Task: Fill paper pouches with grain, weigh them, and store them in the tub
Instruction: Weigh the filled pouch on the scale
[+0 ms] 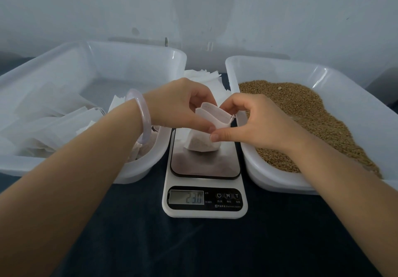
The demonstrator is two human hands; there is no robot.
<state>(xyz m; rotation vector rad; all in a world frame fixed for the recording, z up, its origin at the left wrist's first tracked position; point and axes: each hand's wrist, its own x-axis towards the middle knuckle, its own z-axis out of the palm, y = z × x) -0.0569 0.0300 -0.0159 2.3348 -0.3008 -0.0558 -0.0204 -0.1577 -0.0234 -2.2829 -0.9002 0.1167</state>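
White pouch (203, 145), brown grain (301, 113), lilac bangle (142, 115).

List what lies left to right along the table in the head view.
In order: pouch tub → scale → grain tub. The pouch stands on the scale, so it is left out.
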